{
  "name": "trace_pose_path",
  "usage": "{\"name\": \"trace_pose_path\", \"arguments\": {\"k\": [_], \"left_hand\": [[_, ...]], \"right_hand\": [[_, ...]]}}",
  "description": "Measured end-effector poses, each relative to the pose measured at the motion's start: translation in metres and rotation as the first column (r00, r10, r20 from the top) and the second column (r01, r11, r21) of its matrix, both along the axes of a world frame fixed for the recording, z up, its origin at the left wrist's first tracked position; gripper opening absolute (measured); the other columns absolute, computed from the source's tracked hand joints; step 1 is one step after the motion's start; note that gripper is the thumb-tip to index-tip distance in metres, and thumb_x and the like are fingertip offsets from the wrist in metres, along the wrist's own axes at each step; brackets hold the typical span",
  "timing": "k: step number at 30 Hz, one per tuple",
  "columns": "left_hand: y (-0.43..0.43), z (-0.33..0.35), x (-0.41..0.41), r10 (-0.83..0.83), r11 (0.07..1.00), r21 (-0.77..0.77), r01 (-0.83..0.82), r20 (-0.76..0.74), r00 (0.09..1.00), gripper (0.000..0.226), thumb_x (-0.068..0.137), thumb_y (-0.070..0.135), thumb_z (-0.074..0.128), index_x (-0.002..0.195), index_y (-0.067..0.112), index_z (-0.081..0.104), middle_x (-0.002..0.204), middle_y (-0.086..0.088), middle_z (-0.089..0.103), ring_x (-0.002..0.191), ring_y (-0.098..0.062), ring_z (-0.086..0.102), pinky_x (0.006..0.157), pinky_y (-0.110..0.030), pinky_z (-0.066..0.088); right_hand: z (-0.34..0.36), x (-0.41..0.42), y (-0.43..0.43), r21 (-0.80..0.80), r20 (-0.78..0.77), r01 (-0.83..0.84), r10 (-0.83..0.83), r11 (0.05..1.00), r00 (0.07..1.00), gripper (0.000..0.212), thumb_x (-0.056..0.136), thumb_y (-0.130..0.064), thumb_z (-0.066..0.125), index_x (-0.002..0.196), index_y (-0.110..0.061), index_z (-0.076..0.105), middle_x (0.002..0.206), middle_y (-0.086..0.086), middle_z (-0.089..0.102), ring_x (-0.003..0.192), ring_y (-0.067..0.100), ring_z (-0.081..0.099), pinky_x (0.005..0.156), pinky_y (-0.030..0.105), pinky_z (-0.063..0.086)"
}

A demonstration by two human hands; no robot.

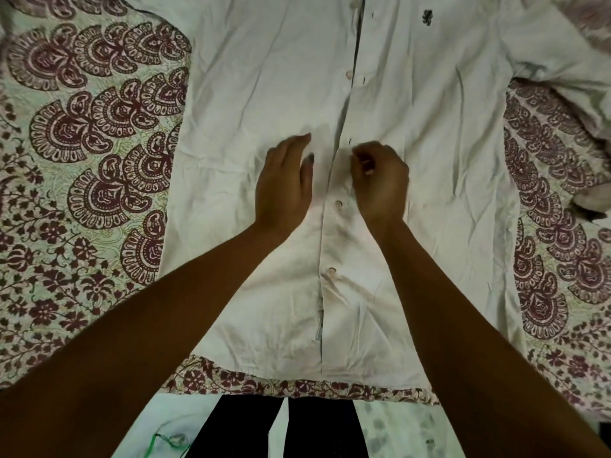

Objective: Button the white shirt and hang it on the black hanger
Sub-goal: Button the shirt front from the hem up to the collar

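Item: white shirt (264, 77), laid flat and front up on a printed spread (82, 160), collar end away from me, hem nearest me; it lies under both my hands. Left hand (284, 183): fingers straight and together, palm down, resting flat on the shirt panel just left of the placket. Right hand (380, 180): fingers curled in, thumb and fingertips pinching the cloth at the placket edge just right of the opening; somewhat blurred. The two hands are close but apart, the front opening between them. Nearer me than my hands: two pale buttons, the upper one (338, 203) between my wrists and the lower one (331, 272) between my forearms, both fastened. Beyond my hands: front unfastened, one loose button (348, 74) on the left edge, a dark buttonhole slit (363, 80) opposite it, another slit (349, 140) just by my right fingertips. Markings: small dark embroidered emblem (427, 17) on the chest, far beyond my right hand, no lettering legible; small label (318, 330) inside the placket near the hem, too small to read. Spread: pale ground, maroon fan and flower print, showing outside both arms. Below the hem: my dark trousers (317, 428); a green cord (155, 439) under my left forearm.
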State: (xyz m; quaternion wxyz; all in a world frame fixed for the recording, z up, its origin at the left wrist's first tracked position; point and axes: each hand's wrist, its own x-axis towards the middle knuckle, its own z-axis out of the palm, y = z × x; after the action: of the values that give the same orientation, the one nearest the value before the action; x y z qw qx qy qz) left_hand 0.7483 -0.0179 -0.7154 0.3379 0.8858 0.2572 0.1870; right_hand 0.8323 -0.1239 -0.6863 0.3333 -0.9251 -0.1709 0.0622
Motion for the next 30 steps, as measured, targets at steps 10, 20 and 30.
{"name": "trace_pose_path", "arguments": {"k": [10,20,30], "left_hand": [[0.011,0.010,0.062,0.046,0.954,-0.285,-0.094,-0.170,0.984,0.018,0.089,0.006,0.052,0.100,0.005,0.066,0.094,-0.009,0.070,0.088,-0.019,0.065,0.080,-0.022,0.050],[0.011,0.015,0.082,-0.072,0.958,-0.284,-0.026,-0.330,0.941,0.003,0.083,0.013,0.065,0.085,0.011,0.066,0.087,-0.006,0.069,0.082,-0.021,0.064,0.071,-0.028,0.049],[0.021,0.029,0.091,-0.140,0.892,-0.450,-0.044,-0.369,0.919,0.013,0.083,0.008,0.066,0.092,0.000,0.069,0.095,-0.015,0.068,0.091,-0.024,0.063,0.069,-0.011,0.039]], "right_hand": [[-0.009,0.037,0.033,0.019,-0.453,0.383,-0.334,0.923,0.827,0.013,0.076,-0.012,0.072,0.089,-0.013,0.070,0.090,0.004,0.071,0.083,0.017,0.067,0.076,0.021,0.050],[-0.002,0.047,0.017,0.212,-0.838,0.664,-0.217,0.717,0.501,0.030,0.080,0.017,0.056,0.076,-0.011,0.047,0.068,0.009,0.056,0.047,0.013,0.050,0.043,0.021,0.042],[-0.019,0.039,0.024,0.332,-0.739,0.668,-0.256,0.667,0.623,0.037,0.077,0.023,0.047,0.072,-0.014,0.047,0.066,0.006,0.053,0.061,0.017,0.056,0.064,0.027,0.050]]}}
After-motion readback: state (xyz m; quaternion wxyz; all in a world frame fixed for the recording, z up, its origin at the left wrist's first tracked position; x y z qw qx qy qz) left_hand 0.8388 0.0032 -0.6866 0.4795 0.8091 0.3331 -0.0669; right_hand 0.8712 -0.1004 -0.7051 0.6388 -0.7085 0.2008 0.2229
